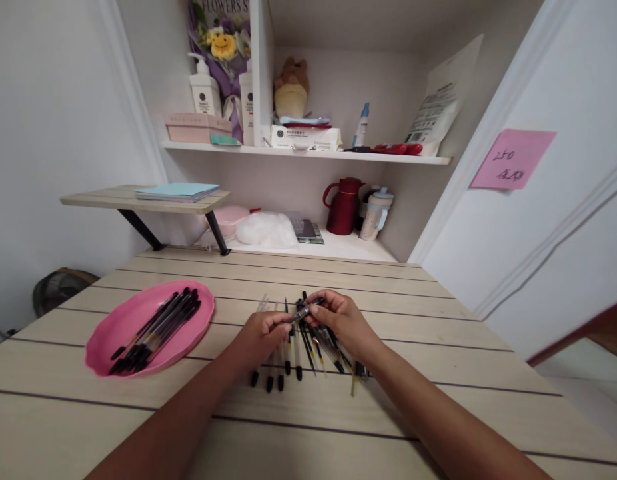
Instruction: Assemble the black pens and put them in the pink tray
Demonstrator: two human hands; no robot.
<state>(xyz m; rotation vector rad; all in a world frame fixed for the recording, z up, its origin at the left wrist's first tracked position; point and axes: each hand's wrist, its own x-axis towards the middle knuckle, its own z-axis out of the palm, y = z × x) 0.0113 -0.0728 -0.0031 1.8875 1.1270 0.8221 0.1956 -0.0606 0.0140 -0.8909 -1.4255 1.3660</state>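
Between my two hands is a pen (304, 312) with a clear barrel and a dark end, tilted up to the right. My left hand (262, 337) pinches its lower left end, while my right hand (341, 320) grips the dark upper end. Below them on the table lie several clear pen barrels (280, 363) with black ends, and several thin ink refills (308, 350) with black and yellow parts. Loose dark pen parts (333, 350) lie partly hidden under my right hand. To the left, a pink tray (96, 333) holds a bundle of pens (163, 327) with black caps.
The slatted wooden table (228, 440) runs back to a white shelf unit. A small raised stand (103, 198) with blue paper (178, 191) rises at the back left. A red jug (344, 207), a cup (376, 215) and a white plastic bag (267, 230) stand behind.
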